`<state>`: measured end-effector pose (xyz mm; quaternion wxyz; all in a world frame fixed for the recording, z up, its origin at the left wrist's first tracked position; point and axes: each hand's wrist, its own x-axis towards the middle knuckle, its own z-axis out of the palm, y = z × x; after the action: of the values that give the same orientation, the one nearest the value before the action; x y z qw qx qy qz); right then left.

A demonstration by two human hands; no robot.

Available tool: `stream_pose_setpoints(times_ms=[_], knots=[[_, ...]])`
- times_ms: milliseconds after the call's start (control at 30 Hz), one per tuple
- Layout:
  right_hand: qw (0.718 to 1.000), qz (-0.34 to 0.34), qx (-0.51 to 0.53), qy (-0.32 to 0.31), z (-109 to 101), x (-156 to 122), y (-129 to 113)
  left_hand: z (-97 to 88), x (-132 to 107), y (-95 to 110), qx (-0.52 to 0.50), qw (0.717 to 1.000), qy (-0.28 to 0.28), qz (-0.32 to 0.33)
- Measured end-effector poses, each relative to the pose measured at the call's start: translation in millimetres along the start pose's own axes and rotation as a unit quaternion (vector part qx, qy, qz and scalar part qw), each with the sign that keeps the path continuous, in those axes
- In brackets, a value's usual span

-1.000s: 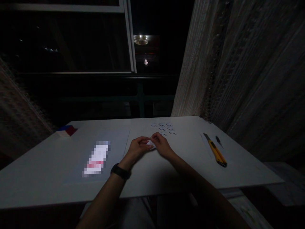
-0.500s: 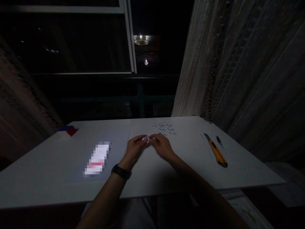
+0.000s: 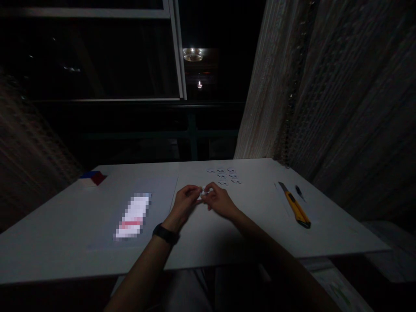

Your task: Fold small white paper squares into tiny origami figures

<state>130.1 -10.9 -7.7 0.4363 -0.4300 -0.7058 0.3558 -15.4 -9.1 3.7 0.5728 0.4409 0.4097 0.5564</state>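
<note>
Above the middle of the white table, my left hand [image 3: 185,203] and my right hand [image 3: 220,202] meet fingertip to fingertip. Between them is a small white piece [image 3: 204,191], pinched by both; its exact kind is too small and dark to tell. My right index finger arches over it, with the thumb underneath. A dark band circles my left wrist. Just beyond my right hand, several small white pieces with dark markings [image 3: 222,176] lie in loose rows on the table.
A yellow utility knife [image 3: 296,207] lies at right, blade exposed, beside a small dark slender object [image 3: 298,190]. At left are a blurred-out bright rectangle [image 3: 133,216] and a red, blue and white block [image 3: 92,178]. Curtains [image 3: 260,95] hang behind the table [image 3: 260,208].
My right fingers have curled and shifted around the small white piece, and my left fingers have moved slightly. One loose piece near my right hand shows more fully now.
</note>
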Motion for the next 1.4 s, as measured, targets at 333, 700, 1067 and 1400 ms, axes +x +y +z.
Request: stream_pose_setpoints(times_ms=[333,700,1067,1400], knots=[[0.999,-0.03,-0.022,-0.026,-0.1,-2.1,-0.9,-1.1,0.4,0.2,-0.008,1.0,-0.017,0.002],[0.987,-0.081,-0.139,0.0,-3.0,-2.4,-1.7,0.4,-4.0,4.8,-0.031,0.998,-0.038,-0.029],[0.954,-0.085,-0.288,-0.009,-4.3,-6.6,-9.6,1.6,-3.2,1.9,-0.046,0.998,-0.027,-0.035],[0.955,-0.076,-0.285,-0.004,1.2,-6.3,-7.3,0.6,-1.0,-5.4,-0.063,0.996,-0.007,-0.067]])
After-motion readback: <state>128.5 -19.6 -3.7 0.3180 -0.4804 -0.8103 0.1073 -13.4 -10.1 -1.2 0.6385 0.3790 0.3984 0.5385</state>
